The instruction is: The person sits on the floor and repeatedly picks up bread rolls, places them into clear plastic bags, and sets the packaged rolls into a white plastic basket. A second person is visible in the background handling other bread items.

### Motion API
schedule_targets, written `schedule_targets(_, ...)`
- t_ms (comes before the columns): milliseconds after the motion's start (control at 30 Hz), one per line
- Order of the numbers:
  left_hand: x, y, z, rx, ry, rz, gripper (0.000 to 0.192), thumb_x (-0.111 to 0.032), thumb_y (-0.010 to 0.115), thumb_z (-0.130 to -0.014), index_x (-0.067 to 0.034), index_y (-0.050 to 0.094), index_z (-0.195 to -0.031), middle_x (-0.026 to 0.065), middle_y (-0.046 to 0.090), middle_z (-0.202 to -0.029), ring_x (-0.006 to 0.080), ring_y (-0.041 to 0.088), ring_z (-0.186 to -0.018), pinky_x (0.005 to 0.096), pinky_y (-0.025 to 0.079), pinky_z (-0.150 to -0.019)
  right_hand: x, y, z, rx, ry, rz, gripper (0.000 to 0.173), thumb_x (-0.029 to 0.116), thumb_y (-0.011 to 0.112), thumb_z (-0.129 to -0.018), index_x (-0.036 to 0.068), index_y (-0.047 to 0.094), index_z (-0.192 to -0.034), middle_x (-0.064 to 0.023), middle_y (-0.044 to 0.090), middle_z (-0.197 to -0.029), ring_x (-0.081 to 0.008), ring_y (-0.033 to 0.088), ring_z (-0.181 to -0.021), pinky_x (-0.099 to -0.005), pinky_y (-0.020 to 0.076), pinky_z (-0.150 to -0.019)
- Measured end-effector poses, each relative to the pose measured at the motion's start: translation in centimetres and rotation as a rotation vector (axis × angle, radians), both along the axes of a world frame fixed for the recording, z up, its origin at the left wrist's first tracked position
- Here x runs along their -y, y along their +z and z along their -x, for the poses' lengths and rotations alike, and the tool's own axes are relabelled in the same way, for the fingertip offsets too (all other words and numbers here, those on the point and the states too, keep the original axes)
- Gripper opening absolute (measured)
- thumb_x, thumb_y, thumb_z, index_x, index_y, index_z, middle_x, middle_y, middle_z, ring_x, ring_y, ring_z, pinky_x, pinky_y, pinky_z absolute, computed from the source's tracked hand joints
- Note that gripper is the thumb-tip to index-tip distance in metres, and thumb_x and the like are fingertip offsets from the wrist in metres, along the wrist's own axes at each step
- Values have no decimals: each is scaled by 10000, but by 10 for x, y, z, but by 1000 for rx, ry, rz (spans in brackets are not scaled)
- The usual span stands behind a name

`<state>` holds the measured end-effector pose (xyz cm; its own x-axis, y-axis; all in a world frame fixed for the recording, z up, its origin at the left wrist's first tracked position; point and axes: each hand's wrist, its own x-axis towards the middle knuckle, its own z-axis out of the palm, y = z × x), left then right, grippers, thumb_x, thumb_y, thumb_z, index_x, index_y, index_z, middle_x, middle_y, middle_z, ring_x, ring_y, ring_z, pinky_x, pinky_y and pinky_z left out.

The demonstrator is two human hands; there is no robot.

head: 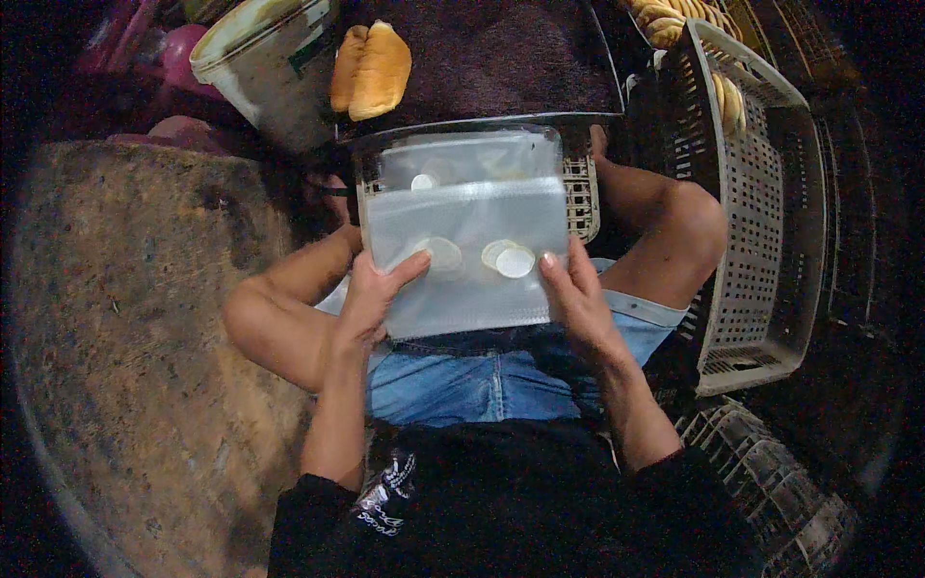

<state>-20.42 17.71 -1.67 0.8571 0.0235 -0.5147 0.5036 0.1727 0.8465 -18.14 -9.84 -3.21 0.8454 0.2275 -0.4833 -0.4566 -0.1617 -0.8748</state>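
A stack of clear plastic bags [470, 217] with round pale spots lies flat between both hands, above the lap. My left hand [379, 292] grips its left edge, the thumb on top beside one of the spots. At the right edge my right hand [578, 296] holds the same stack, thumb on top; the fingers beneath are mostly hidden. Beyond the bags, two bread rolls [371, 71] lie side by side on the left of a dark surface [491, 65].
A dirty white bucket [267, 72] stands at the upper left, near a large round worn board [159, 347]. On the right is a plastic crate [759, 217] with bread [730, 105] at its far end. Another crate [773, 484] lies at the lower right.
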Motion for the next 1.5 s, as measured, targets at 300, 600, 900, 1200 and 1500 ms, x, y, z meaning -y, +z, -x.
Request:
schedule_targets(300, 14, 18, -4, 310, 503, 561, 613, -345, 731, -831, 1, 513, -1288, 107, 658, -1119, 190, 642, -973, 322, 525, -854, -53, 80, -5, 11, -283, -339, 686, 398, 588, -935, -10, 353, -1434, -139, 504, -1326, -234, 523, -1188, -418, 436, -1007)
schedule_targets(600, 4, 32, -1, 113, -219, 494, 797, -485, 729, -777, 2, 463, -1349, 139, 634, -1184, 229, 616, -1067, 348, 503, -921, 11, 40, 13, -18, 224, -73, 457, 277, 593, -991, -10, 435, -1310, -107, 558, -1220, -226, 537, -1161, -370, 436, -998)
schedule_targets(900, 37, 9, 62, -221, 493, 423, 593, -168, 714, -866, -5, 439, -1366, 151, 561, -1314, 304, 556, -1205, 449, 447, -1041, -24, 40, -74, 266, 953, 211, 631, 366, 543, -989, -32, 292, -1409, -324, 535, -1254, -449, 525, -1196, -446, 442, -993)
schedule_targets(1200, 89, -98, -51, -276, 900, 679, 600, -294, 722, -877, -104, 458, -1382, 112, 485, -1394, 287, 453, -1283, 537, 330, -1101, -104, 1, -222, 620, 1018, 600, 467, 228, 686, -867, 17, 557, -1264, -226, 665, -1096, -358, 652, -1015, -420, 516, -865)
schedule_targets(1500, 65, -47, -27, -53, 847, 54, 736, -233, 763, -858, -84, 297, -1407, 151, 492, -1307, 300, 476, -1224, 505, 350, -1083, 1, -16, -109, 764, -33, 759, 575, 193, 641, -928, 2, 381, -1405, -228, 538, -1320, -347, 528, -1236, -410, 410, -1038)
